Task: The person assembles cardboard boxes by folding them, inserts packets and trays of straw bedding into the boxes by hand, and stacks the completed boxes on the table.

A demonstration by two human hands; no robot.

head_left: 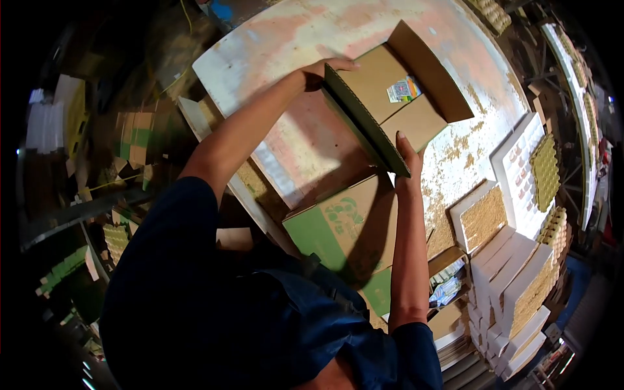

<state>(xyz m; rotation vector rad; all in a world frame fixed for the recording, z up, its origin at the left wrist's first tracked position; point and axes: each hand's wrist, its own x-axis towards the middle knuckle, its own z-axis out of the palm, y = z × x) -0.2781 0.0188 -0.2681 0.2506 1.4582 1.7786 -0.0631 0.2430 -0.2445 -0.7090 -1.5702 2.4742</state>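
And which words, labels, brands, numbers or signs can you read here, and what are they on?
None can be read with certainty.
Colourful label inside the open box: its print is too small to read.
Green-and-brown carton: green printed pictures; I can make out no words.
Blue-and-white packets beside the carton: their print is too blurred to read.

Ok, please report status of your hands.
Left hand, right hand: both holding open brown cardboard box. Green-printed brown cardboard carton nearby, possibly in the way.

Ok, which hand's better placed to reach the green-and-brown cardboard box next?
Probably your right hand: it's nearer that box; your left hand holds the open brown carton's far end.
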